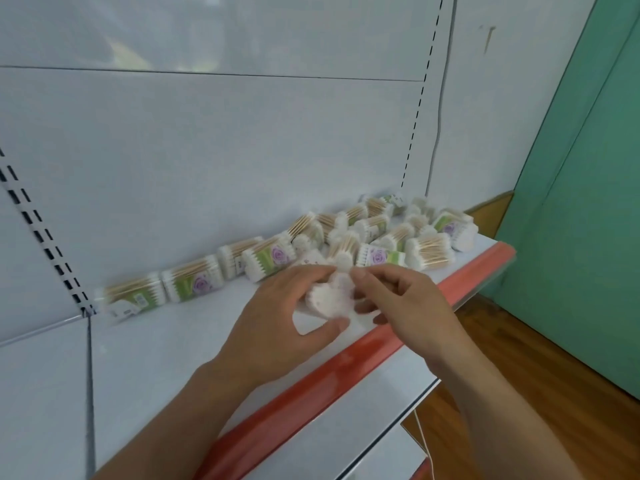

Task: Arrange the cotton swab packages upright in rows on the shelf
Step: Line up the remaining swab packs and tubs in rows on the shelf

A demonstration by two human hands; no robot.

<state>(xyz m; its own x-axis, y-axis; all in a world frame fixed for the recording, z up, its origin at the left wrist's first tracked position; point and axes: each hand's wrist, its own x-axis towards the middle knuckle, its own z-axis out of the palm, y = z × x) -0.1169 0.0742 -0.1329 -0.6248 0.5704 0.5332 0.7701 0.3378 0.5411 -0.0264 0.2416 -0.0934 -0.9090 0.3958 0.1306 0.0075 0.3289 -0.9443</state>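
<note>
Just behind the red edge strip (346,370) of the shelf (166,344), the left hand (277,317) and right hand (398,299) both pinch one cotton swab package (330,296), which should be turned upright and seated squarely before release.

Smooth white metal shelf (180,341) with glossy red plastic edge strip (346,368); clear plastic swab packages (194,284); wooden floor (519,358).

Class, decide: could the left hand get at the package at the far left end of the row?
Probably yes: only bare shelf lies between the left hand and the far-left package, though it must first release the held package.
</note>
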